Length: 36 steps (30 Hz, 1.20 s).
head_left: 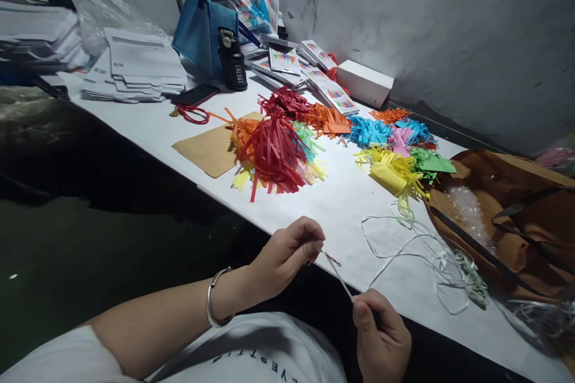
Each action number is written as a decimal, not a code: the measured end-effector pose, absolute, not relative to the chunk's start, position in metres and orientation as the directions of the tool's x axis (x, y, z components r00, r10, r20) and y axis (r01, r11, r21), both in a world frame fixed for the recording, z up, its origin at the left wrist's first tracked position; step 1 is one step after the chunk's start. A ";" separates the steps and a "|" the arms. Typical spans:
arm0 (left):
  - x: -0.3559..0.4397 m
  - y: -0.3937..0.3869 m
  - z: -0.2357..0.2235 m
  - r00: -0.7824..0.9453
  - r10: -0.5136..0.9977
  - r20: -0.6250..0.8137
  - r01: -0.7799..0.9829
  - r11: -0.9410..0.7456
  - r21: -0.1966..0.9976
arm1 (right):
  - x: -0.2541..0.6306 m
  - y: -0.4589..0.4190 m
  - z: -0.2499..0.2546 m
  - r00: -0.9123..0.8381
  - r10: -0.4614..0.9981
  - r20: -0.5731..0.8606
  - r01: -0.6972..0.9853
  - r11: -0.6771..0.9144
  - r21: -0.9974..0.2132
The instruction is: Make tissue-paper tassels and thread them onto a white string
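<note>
My left hand point(287, 254) is pinched shut on one end of a thin white string point(338, 275), near a small red tip. My right hand point(381, 335) grips the same string lower down, fingers curled. The string runs taut between both hands at the near table edge. More white string point(413, 245) lies looped on the white table point(341, 203) to the right. Piles of cut paper fringe lie beyond: red and orange point(274, 146), blue point(372, 130), yellow point(393, 170), green point(429, 163).
A brown bag point(507, 215) sits at the right. A kraft envelope point(211, 146), a blue bag point(202, 30), a black bottle point(233, 63), a white box point(365, 82), card packs point(314, 75) and paper stacks point(135, 66) lie further back. A grey wall stands behind.
</note>
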State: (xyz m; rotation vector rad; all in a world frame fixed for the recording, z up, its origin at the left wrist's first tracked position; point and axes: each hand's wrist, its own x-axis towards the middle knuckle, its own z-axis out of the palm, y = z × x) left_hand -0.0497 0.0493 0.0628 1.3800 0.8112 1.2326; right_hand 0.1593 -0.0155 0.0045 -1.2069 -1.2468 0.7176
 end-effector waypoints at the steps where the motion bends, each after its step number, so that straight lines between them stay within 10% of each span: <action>1: -0.049 0.049 0.063 0.236 0.945 0.225 -0.185 -0.184 0.965 | 0.159 -0.014 0.003 0.254 0.928 0.272 0.189 0.228 -0.955; 14: -0.026 0.036 0.055 0.293 0.945 0.146 -0.321 -0.046 0.946 | 0.109 0.008 0.028 -0.068 0.997 -0.023 -0.156 -0.033 -0.987; 25: -0.028 0.039 0.061 0.279 0.960 0.032 -0.357 0.073 0.931 | 0.118 0.012 0.027 -0.300 0.953 0.043 0.158 0.094 -0.983; 36: -0.033 0.048 0.065 0.218 0.976 0.021 -0.281 0.043 0.959 | 0.154 -0.006 -0.001 -0.180 0.976 0.121 0.235 0.162 -0.958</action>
